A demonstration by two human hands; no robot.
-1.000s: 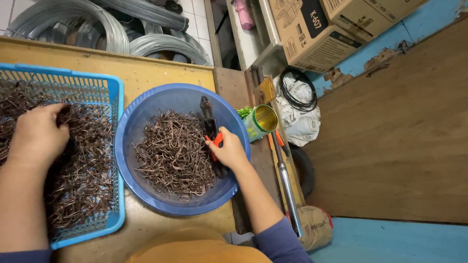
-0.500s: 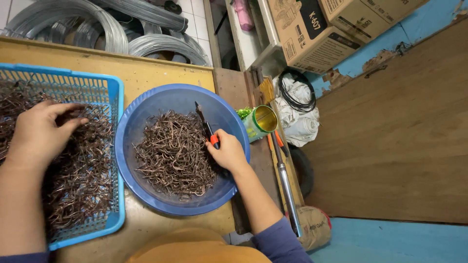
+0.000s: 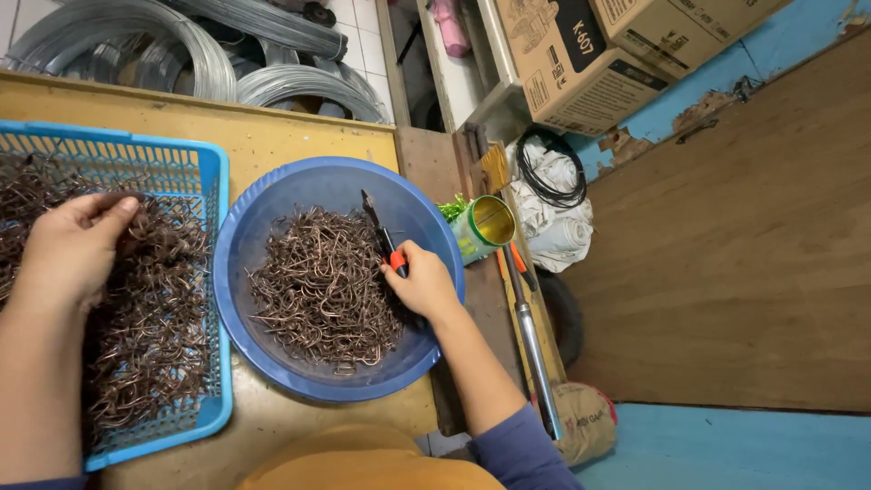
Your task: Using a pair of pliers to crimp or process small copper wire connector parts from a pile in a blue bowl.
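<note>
My right hand [image 3: 425, 286] grips pliers [image 3: 379, 230] with orange handles, their dark jaws pointing up over a round blue basin [image 3: 272, 345] that holds a pile of bent brown wire hooks [image 3: 322, 281]. My left hand [image 3: 68, 249] rests palm down in a blue plastic basket [image 3: 213, 299] filled with a tangle of the same brown wire pieces [image 3: 150, 336], fingers curled around a clump of them.
Both containers stand on a yellow wooden table [image 3: 290, 136]. Coils of grey wire [image 3: 181, 50] lie beyond it. To the right are a green tin can [image 3: 485, 227], a metal rod [image 3: 535, 354], a white bag with black cable [image 3: 553, 195], and cardboard boxes [image 3: 581, 54].
My right hand has tilted the pliers left and drawn them slightly lower over the basin. My left hand has shifted in the basket, fingers lifting a clump of wire.
</note>
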